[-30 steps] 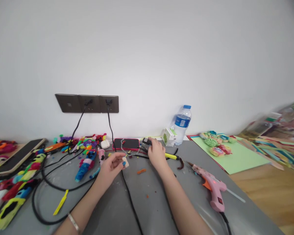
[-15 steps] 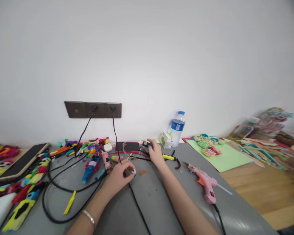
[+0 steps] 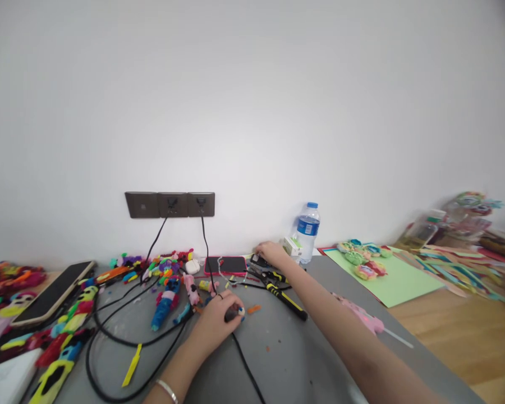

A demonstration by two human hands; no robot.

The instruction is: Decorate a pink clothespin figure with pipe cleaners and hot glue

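Observation:
My left hand (image 3: pixel 219 322) rests low over the middle of the grey table, its fingers closed in a pinch on a small white-and-blue piece (image 3: pixel 241 311). A black cable runs beneath this hand. Farther back, near the wall, my right hand (image 3: pixel 273 253) points its bent fingers down behind a dark object with a grey patch (image 3: pixel 258 260). Its fingertips are partly hidden, and what they hold is not visible. Pliers with yellow-and-black handles (image 3: pixel 287 302) lie just in front of the right hand. A pink-edged phone (image 3: pixel 227 265) lies between the hands, with a thin silvery strand across it.
Colourful fuzzy figures (image 3: pixel 164 303) and looped black cable (image 3: pixel 93 359) cover the left side. A water bottle (image 3: pixel 308 233) and small box (image 3: pixel 292 247) stand by the wall. A pink glue gun (image 3: pixel 362 315) lies partly behind my right forearm, near green paper (image 3: pixel 398 280).
My right hand has moved farther back toward the wall, and the pliers now lie uncovered with handles toward me. The left hand keeps its pinch. The view has shifted slightly.

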